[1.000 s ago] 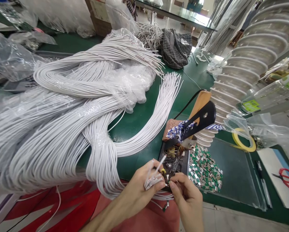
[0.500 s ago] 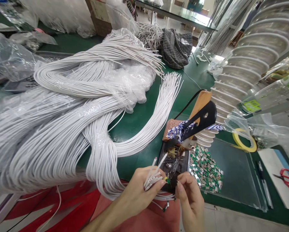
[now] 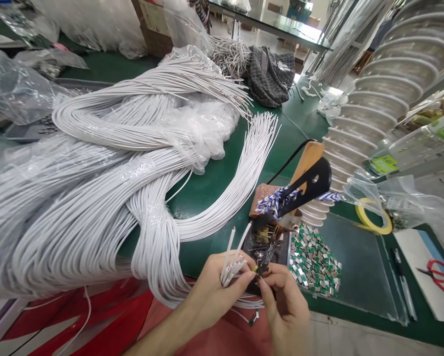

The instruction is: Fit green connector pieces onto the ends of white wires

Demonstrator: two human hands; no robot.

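My left hand (image 3: 222, 282) is closed around several white cables (image 3: 233, 269), whose stripped ends point up and to the right. The fingers of my right hand (image 3: 283, 291) are pinched close to my left thumb, at a small yellow and green tip; what they hold is too small to make out. Behind my hands sits a dark tray (image 3: 277, 252) with a clamp-like tool (image 3: 307, 183) over it. Small green and silver circuit boards (image 3: 315, 262) lie heaped to the right of my right hand. One board (image 3: 254, 317) hangs on a cable below my hands.
Large bundles of white cable (image 3: 76, 207) cover the left and middle of the green table (image 3: 214, 185). A ribbed clear hose (image 3: 377, 94) comes down at the right. Yellow tape (image 3: 373, 217), pens (image 3: 404, 282) and red scissors (image 3: 442, 279) lie at the far right.
My right hand has moved left, and its fingertips now meet those of my left hand. The cables in my left hand have tilted more upright.
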